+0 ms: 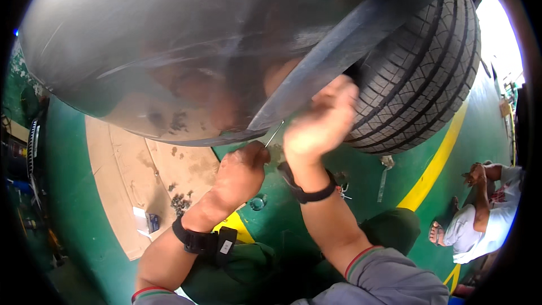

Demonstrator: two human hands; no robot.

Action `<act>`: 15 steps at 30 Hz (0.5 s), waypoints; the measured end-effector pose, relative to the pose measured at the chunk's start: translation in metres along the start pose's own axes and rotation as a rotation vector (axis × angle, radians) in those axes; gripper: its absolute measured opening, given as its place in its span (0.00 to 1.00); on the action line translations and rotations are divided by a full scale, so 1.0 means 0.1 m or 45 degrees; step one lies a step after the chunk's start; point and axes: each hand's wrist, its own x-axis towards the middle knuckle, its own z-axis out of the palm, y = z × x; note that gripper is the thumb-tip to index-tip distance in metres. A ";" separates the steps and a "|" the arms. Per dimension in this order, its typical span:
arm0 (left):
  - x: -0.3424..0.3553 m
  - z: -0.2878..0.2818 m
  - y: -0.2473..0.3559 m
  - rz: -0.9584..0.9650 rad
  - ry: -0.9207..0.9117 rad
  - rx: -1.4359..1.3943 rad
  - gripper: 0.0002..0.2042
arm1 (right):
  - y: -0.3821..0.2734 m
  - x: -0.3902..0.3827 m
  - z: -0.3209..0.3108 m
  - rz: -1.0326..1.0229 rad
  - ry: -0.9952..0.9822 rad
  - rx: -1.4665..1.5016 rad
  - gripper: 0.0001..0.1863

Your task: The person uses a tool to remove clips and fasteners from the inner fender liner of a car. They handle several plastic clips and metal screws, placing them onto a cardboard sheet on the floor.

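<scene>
Below the lower corner of a dark grey car bumper (186, 45), my left hand (243, 168) is closed in a fist. From it a thin metal-shafted tool (275, 134) points up toward the bumper's lower edge; its handle end is hidden in the fist. My right hand (320, 121) is raised beside the wheel arch trim (333, 51), between that dark edge and the tyre (420, 73). Motion smears its fingers, so I cannot make out whether they hold anything.
Flattened cardboard (121, 164) lies on the green floor under the bumper, with a small blue-and-white box (147, 221) and dark debris on it. A small clear round dish (257, 203) is near my left wrist. To the right, another person (480, 214) sits beyond a yellow floor line (437, 164).
</scene>
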 end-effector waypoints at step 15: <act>-0.41 0.35 -0.73 -0.578 -0.258 -0.922 0.11 | 0.08 -0.04 0.37 -0.138 0.347 -0.073 0.19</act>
